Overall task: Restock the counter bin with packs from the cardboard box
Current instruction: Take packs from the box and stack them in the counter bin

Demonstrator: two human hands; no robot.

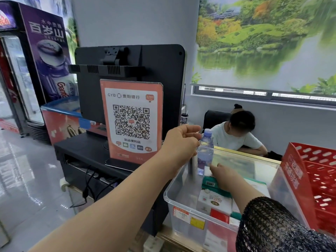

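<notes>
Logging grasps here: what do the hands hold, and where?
Left hand curls at the neck of the water bottle; a grip cannot be told. Right hand lies on a green pack, grip unclear.

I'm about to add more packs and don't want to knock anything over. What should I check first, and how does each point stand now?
1. Room in the clear bin: ok. Its left part shows bare floor, and the packs sit to the right.
2. Water bottle upright: ok, but it stands at the bin's far left corner.
3. Left hand holding the bottle: cannot tell. Its curled fingers are at the bottle's neck.
4. Right hand free: not ok. It lies on a green pack in the bin.
5. Cardboard box within reach: cannot tell, as it is not in view.
</notes>
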